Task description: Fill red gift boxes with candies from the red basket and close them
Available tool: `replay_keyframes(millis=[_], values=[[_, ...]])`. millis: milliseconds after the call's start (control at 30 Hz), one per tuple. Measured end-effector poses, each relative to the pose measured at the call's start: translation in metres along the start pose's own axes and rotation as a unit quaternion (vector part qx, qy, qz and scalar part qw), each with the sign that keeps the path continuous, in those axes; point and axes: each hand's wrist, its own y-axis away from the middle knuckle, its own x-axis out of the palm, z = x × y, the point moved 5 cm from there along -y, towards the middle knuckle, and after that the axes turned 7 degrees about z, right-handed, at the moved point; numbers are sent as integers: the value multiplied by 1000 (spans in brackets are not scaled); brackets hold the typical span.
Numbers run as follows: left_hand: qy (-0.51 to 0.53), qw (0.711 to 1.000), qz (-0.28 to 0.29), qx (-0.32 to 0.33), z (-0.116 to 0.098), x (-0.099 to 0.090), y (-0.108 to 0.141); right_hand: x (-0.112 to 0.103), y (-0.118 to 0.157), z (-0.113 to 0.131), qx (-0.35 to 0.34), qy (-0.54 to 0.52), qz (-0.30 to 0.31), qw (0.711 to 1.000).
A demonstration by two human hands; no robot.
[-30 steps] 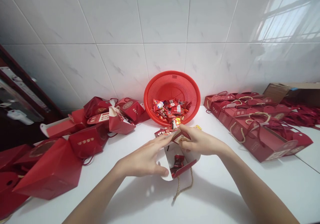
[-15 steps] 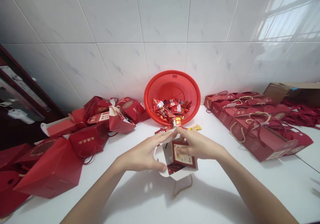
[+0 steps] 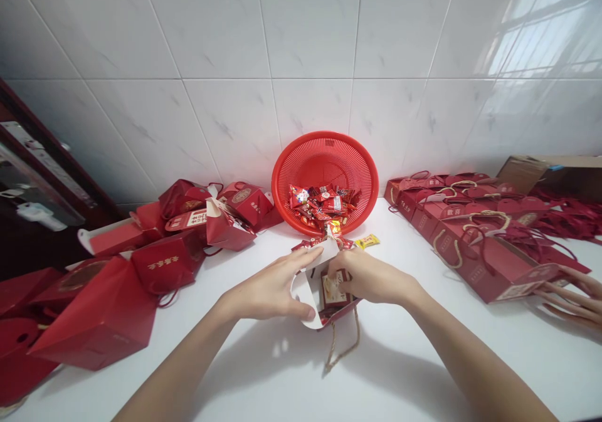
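In front of me on the white table is an open gift box, white inside, its flaps standing up and a twine handle hanging from the near side. My left hand grips the box from the left, thumb on the near flap and fingers along the far one. Inside, a small brown packet with a cream label sits tilted, with my right hand closed over it from above. Other contents at the box bottom are mostly hidden.
Behind the box, a red plastic basket holds wrapped candies; a yellow candy lies before it. Red gift boxes crowd the left. More boxes line the right, where another person's hand touches one. A cardboard carton stands behind.
My right hand has pushed lower into the box, and the packet sits deeper there. The box has tilted slightly. Another person's hand has appeared at the right edge.
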Motion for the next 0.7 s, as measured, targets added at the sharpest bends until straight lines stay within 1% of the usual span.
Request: replay_keyframes(millis=[100,200,333,433,500,567,633,700], values=[[-4,1000,2,7,1,1,0,2,-2,1,-17,-10,18,1000],[-5,1000,5,0,0,0,-1,2,-1,6,-43,1,29,999],[-12,1000,8,-12,-3,0,-1,-7,9,12,-68,-7,7,998],[-14,1000,8,-3,-2,0,-1,-17,21,13,-78,-15,11,997],[-14,1000,7,1,-1,1,0,-20,27,12,-63,-1,31,998],[-9,1000,9,4,-1,2,-1,-18,29,12,-65,23,66,995],[-4,1000,13,7,-1,3,-1,-9,28,15,-95,51,100,989],[-4,1000,16,7,-2,5,-1,2,24,19,-121,85,120,982]])
